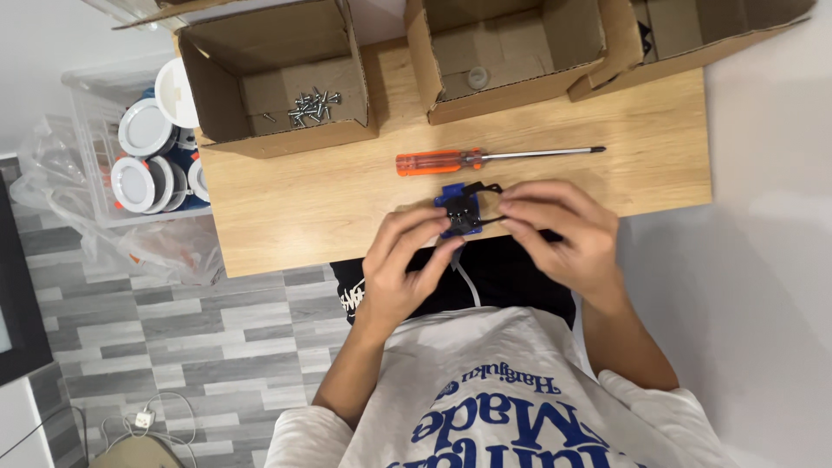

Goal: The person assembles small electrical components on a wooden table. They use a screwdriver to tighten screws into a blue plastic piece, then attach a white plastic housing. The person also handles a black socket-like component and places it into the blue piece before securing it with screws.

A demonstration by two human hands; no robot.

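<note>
Small part's (459,211) underside behind fingers (407,234)

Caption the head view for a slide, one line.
Both hands, left hand and right hand, hold a small blue-and-black part near an orange screwdriver.

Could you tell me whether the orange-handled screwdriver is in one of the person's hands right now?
No, the screwdriver lies on the wooden table, while both hands hold a small blue and black part.

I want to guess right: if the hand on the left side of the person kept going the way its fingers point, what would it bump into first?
Probably the small blue and black part its fingers already touch. Beyond it, likely the right hand.
</note>
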